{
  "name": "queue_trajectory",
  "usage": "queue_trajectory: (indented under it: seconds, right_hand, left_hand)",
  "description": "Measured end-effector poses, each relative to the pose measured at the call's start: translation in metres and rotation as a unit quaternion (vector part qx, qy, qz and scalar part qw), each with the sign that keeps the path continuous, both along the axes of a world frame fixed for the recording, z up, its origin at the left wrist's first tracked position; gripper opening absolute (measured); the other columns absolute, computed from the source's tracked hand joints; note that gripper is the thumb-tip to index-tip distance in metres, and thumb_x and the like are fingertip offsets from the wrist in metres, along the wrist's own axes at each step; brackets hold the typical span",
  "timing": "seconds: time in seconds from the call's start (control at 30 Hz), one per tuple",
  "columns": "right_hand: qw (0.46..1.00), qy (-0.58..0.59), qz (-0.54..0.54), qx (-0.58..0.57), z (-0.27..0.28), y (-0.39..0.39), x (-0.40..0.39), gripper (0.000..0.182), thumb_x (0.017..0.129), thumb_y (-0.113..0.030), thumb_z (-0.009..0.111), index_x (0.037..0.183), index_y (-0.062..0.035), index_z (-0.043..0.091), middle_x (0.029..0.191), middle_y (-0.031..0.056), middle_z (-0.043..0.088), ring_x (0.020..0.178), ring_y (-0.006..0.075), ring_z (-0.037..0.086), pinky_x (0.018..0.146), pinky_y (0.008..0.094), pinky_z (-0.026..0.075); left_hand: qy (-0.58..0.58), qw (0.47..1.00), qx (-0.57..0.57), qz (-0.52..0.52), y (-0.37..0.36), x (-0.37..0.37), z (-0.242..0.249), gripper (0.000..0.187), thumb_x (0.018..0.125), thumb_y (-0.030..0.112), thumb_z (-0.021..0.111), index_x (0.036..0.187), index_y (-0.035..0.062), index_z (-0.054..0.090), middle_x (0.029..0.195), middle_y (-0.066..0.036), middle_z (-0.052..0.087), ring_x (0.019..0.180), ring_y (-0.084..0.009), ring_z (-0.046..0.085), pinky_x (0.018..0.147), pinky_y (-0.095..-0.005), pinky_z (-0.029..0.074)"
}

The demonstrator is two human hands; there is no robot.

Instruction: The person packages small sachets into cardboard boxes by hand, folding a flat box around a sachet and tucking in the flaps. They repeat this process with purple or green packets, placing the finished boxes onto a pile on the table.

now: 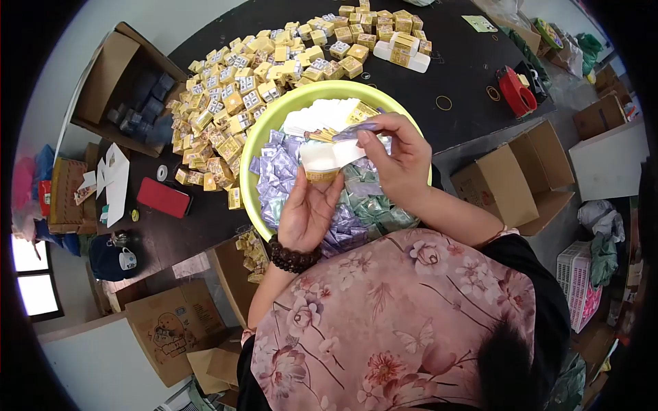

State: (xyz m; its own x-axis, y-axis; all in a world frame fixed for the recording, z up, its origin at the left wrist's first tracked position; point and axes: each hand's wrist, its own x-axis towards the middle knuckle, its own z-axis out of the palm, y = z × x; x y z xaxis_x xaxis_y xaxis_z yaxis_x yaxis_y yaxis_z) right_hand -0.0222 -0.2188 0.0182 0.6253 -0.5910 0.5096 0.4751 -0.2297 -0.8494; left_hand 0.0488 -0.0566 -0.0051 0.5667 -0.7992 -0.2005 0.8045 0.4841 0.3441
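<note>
My left hand holds a small yellow-and-white cardboard box from below, its white inside and a long flap showing. My right hand pinches a shiny purple packet just above that box, close to its flap. Both hands are over a yellow-green basin. Inside the basin lie many purple packets, green packets and a fan of white cards or flat pieces. Whether the packet touches the box is hard to make out.
Small yellow boxes are heaped on the black table behind the basin. A red tape dispenser stands at the right, a red phone-like case at the left. Open cartons surround the table; one holds yellow boxes.
</note>
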Motion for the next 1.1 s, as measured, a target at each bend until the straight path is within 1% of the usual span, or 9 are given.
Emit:
queue_trajectory:
  seconds: [0.17,0.3,0.4,0.5,0.63,0.73,0.87,0.93,1.1]
  right_hand:
    - [0.995,-0.092,0.001,-0.040,0.000,-0.019,-0.016,0.021,0.086,0.011,0.058,0.106,0.0032,0.056,0.101,0.0095,0.058,0.092,0.0117,0.054,0.082,0.0245,0.043]
    - [0.998,-0.030,0.047,-0.022,0.004,-0.017,-0.030,0.019,0.084,0.011,0.060,0.101,0.0025,0.059,0.095,0.0094,0.060,0.090,0.0118,0.055,0.080,0.0234,0.043]
    - [0.943,0.046,-0.057,-0.324,0.017,-0.002,-0.021,0.021,0.074,0.003,0.071,0.092,-0.0079,0.066,0.080,0.0012,0.063,0.082,0.0136,0.056,0.071,0.0304,0.039]
    - [0.874,0.092,-0.065,-0.473,0.014,-0.002,-0.011,0.024,0.073,-0.003,0.071,0.095,-0.0126,0.067,0.082,-0.0032,0.064,0.080,0.0157,0.055,0.073,0.0355,0.034]
    - [0.859,0.108,0.006,-0.500,0.012,-0.001,-0.008,0.024,0.074,-0.005,0.069,0.097,-0.0142,0.068,0.084,-0.0055,0.065,0.079,0.0172,0.055,0.077,0.0376,0.031]
    - [0.894,0.144,0.045,-0.421,0.011,-0.001,-0.009,0.022,0.076,-0.005,0.065,0.095,-0.0146,0.068,0.090,-0.0039,0.065,0.086,0.0154,0.057,0.081,0.0404,0.031]
    - [0.912,0.040,0.009,-0.407,-0.001,-0.007,-0.013,0.028,0.074,-0.002,0.067,0.100,-0.0129,0.069,0.103,0.0001,0.064,0.090,0.0184,0.060,0.080,0.0361,0.035]
    - [0.908,0.016,0.040,-0.418,-0.007,-0.010,-0.013,0.030,0.075,0.000,0.066,0.102,-0.0117,0.069,0.107,0.0024,0.063,0.090,0.0206,0.060,0.078,0.0345,0.037]
    - [0.915,0.010,0.094,-0.393,-0.002,0.001,-0.014,0.027,0.071,-0.008,0.074,0.097,-0.0128,0.068,0.102,0.0021,0.063,0.096,0.0237,0.056,0.086,0.0370,0.043]
  left_hand:
    - [-0.042,0.999,0.012,0.005,0.001,0.001,-0.002,0.041,0.102,0.025,0.041,0.139,0.0060,0.035,0.138,-0.013,0.045,0.127,-0.0248,0.046,0.108,-0.0397,0.040]
    - [-0.126,0.988,0.041,0.079,0.002,-0.001,-0.001,0.034,0.101,0.018,0.044,0.133,0.0055,0.039,0.133,-0.013,0.049,0.122,-0.0250,0.051,0.106,-0.0403,0.043]
    - [-0.187,0.977,0.051,0.093,-0.002,-0.009,-0.001,0.031,0.100,0.013,0.047,0.129,0.0053,0.041,0.128,-0.013,0.052,0.116,-0.0230,0.055,0.103,-0.0393,0.046]
    - [-0.212,0.970,0.056,0.100,0.001,-0.009,-0.005,0.031,0.098,0.010,0.050,0.127,0.0057,0.041,0.124,-0.012,0.054,0.111,-0.0201,0.058,0.098,-0.0366,0.050]
    - [-0.235,0.961,0.095,0.113,0.007,-0.009,-0.005,0.033,0.097,0.008,0.053,0.127,0.0065,0.041,0.118,-0.011,0.057,0.105,-0.0171,0.060,0.092,-0.0330,0.053]
    - [-0.217,0.963,0.076,0.142,0.003,-0.012,-0.003,0.027,0.098,0.009,0.050,0.124,0.0060,0.041,0.119,-0.012,0.056,0.106,-0.0190,0.060,0.095,-0.0359,0.052]
    - [-0.158,0.978,0.059,0.123,0.001,-0.013,0.009,0.022,0.100,0.012,0.046,0.121,0.0067,0.041,0.120,-0.013,0.055,0.107,-0.0217,0.060,0.097,-0.0399,0.050]
    - [-0.142,0.990,0.020,-0.007,0.005,-0.008,0.008,0.020,0.101,0.018,0.043,0.118,0.0063,0.041,0.121,-0.014,0.054,0.108,-0.0248,0.060,0.098,-0.0432,0.048]
    - [-0.166,0.983,0.064,-0.052,0.008,-0.005,0.015,0.026,0.102,0.017,0.039,0.124,0.0038,0.040,0.121,-0.015,0.054,0.108,-0.0261,0.060,0.090,-0.0397,0.053]
